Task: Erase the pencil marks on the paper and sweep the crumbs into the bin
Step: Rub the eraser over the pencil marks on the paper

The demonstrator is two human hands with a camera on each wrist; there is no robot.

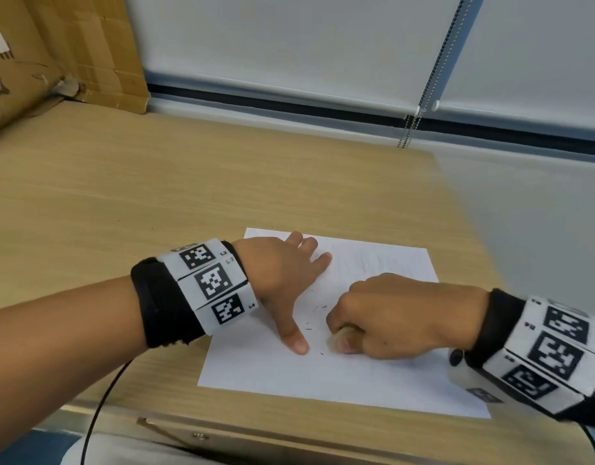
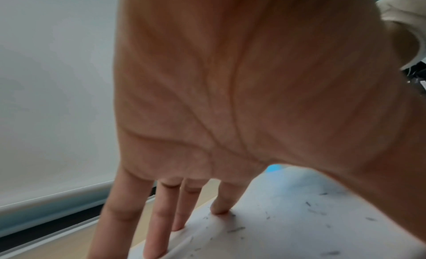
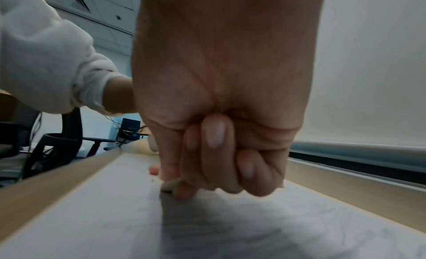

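Erasing stage, mid-task. The paper (image 1: pixel 373 374) lay flat near the front edge of the wooden desk (image 1: pixel 155 196). The left hand (image 1: pixel 282 273) was spread on the sheet's upper left part, fingers straight and fingertips (image 2: pixel 220 211) pressing down, thumb extended toward the work area; it gripped nothing and served only to steady the sheet. The right hand (image 1: pixel 400 317) was curled into a near fist, pinching a small pale eraser (image 1: pixel 334 340) between thumb and forefinger, its tip touching the paper just beside the left thumb. Faint pencil marks (image 1: pixel 366 263) were visible across the upper right of the sheet, and grey smudging showed in the right wrist view, so erasing appeared only partly done. Dark eraser crumbs (image 1: pixel 314 317) lay scattered on the paper between the two hands. No crumbs seemed yet swept, and no bin appeared in any view; sweeping, by this judgement, remained entirely ahead
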